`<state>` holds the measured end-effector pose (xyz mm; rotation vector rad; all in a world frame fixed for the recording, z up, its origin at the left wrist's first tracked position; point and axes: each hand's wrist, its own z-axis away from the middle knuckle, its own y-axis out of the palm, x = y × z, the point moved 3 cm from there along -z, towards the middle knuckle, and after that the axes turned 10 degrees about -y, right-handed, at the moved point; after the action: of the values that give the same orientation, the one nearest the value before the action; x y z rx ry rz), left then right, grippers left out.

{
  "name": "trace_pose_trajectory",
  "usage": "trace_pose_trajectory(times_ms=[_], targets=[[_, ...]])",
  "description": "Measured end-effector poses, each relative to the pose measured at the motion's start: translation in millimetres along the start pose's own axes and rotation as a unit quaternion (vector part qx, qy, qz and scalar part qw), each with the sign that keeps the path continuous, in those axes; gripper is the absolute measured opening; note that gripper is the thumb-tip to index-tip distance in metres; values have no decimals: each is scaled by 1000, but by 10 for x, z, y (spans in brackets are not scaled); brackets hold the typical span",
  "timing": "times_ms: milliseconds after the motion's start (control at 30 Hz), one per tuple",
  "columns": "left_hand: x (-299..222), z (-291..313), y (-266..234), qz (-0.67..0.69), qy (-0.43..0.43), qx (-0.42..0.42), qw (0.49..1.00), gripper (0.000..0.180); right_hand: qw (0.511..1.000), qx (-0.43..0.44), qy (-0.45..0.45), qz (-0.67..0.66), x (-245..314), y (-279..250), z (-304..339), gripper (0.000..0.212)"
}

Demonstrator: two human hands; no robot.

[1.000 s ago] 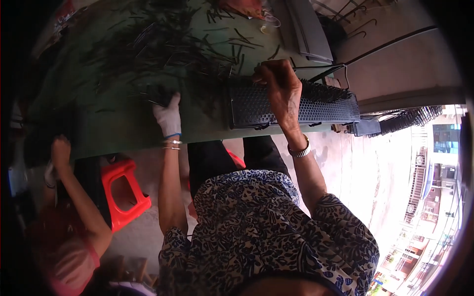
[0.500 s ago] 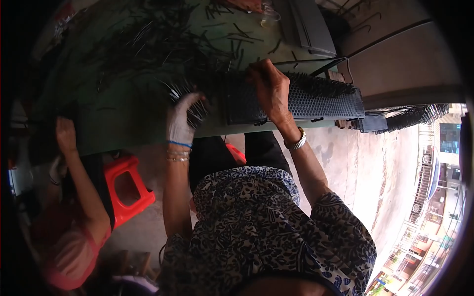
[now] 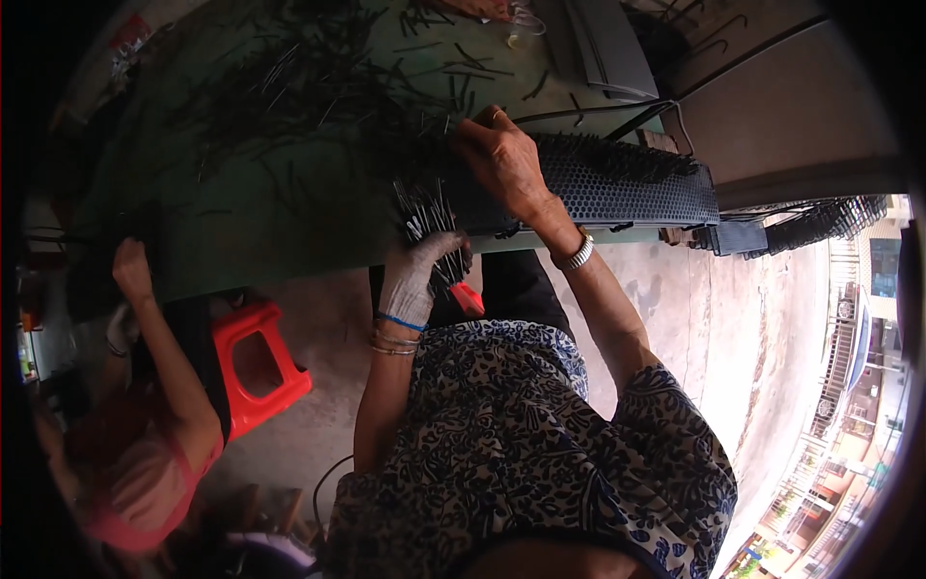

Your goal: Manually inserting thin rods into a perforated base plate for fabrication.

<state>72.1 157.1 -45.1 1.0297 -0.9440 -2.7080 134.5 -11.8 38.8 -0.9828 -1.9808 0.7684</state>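
A long black perforated rack [image 3: 632,201] is set along the front edge of a green table [image 3: 260,251], with many thin dark pieces [image 3: 617,159] standed up along its far side. Just left of the rack, a bundle of thin dark rods [image 3: 424,214], some glinting pale, is clamped in the gloved left hand [image 3: 417,273], its ends fanned apart. Over the rack's left end, the bare right hand [image 3: 509,164] is held with its fingers curled in; the fingertips are lost in shadow, so whether anything is pinched there cannot be told. Beyond the rack and to its left, loose dark strips [image 3: 299,87] are scattered in a heap. Well left of the rack, a co-worker's hand [image 3: 132,270] is seen, and a red stool [image 3: 256,362] is placed below and left of it.

If the glove's grip were loosened, rods could be dropped past the table edge to the floor, since the bundle is held so near that edge. The fanned ends could be snagged on the rack's left end if brought closer. Standing pieces could be knocked by the right wrist, and an ungloved fingertip could be pricked in the dimness.
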Motion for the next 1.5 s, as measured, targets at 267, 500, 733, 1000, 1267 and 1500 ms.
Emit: trace_pose_trajectory(times_ms=[267, 500, 733, 1000, 1267, 1500], targets=[[-11, 127, 204, -73, 31, -45, 996, 23, 986, -8, 66, -155, 14, -176, 219, 20], [77, 35, 190, -20, 30, -28, 999, 17, 943, 134, 152, -264, 283, -347, 326, 16], [86, 81, 95, -23, 56, -57, 996, 14, 975, -109, 108, -163, 93, -242, 131, 8], [27, 145, 145, -47, 53, -45, 996, 16, 984, -150, 38, -89, 58, -65, 24, 8], [128, 79, 82, 5, 38, -68, 997, 17, 986, -128, 48, -94, 81, -125, 69, 7], [61, 186, 164, -55, 40, -24, 997, 19, 998, -52, 27, -12, 26, 94, 147, 15]])
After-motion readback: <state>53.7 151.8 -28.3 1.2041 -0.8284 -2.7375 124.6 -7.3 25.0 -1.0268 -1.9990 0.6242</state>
